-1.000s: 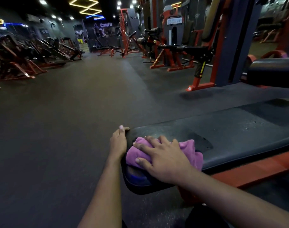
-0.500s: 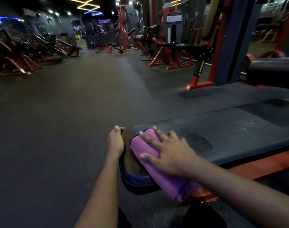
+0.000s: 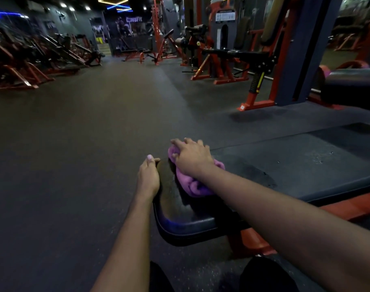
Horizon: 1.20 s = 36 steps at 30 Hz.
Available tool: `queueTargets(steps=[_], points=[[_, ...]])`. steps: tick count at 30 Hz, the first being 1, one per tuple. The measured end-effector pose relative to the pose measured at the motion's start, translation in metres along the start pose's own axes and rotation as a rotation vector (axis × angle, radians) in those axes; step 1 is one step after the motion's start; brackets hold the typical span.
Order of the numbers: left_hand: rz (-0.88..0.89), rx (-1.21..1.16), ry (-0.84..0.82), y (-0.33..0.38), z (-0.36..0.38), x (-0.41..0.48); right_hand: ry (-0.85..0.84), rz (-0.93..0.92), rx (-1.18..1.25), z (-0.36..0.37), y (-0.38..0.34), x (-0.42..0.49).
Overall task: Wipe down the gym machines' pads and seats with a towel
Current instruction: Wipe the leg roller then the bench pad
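I read the step in hand as wiping the left end of the bench pad (image 3: 295,165), a long black cushion that runs from the near centre out to the right on an orange frame (image 3: 348,205). The towel (image 3: 195,185), purple and bunched into a thick wad, lies on top of the pad near its left end, well clear of the floor (image 3: 74,144). The right hand (image 3: 192,159) lies over the far part of the towel with its fingers extended and spread. It is not clenched round the cloth but pressing it flat, which I judge spreads the load across more fabric and keeps the wad from rolling under the stroke. The left hand (image 3: 148,178) is set against the pad's left end with one fingertip on the top corner. The end of the pad hides whether the remaining fingers hook round its edge, so I cannot tell whether that hand grips or merely braces. Either way, I judge that it steadies the person leaning over the pad. The surface near the towel carries a darker sheen, possibly damp. The long stretch to the right looks dull and speckled, and the black roller (image 3: 352,87) at the far right has no cloth near it, so I judge most of the job remains.
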<state>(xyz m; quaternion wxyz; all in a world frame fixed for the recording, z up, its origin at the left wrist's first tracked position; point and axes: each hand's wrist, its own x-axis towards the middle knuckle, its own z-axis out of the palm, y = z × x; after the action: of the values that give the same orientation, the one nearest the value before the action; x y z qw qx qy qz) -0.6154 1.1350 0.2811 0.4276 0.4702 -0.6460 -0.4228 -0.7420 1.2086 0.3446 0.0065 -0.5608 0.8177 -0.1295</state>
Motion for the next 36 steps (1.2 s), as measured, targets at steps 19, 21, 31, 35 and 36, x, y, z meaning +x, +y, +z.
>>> queueTargets(steps=[19,21,31,35,36], points=[[0.039,0.181,-0.006,0.005,-0.002,-0.005,-0.063,0.144,0.046,-0.018,0.111,0.006],[0.035,0.189,-0.006,0.005,-0.002,-0.004,-0.002,0.326,0.041,-0.020,0.128,0.007],[0.017,0.195,-0.004,0.006,-0.001,-0.004,0.017,0.269,0.063,-0.017,0.122,0.002],[0.006,0.177,-0.003,0.006,-0.002,-0.004,-0.006,0.132,0.055,-0.010,0.055,-0.023],[0.009,0.173,-0.004,0.006,-0.002,-0.004,-0.021,0.084,0.061,-0.008,0.040,-0.033]])
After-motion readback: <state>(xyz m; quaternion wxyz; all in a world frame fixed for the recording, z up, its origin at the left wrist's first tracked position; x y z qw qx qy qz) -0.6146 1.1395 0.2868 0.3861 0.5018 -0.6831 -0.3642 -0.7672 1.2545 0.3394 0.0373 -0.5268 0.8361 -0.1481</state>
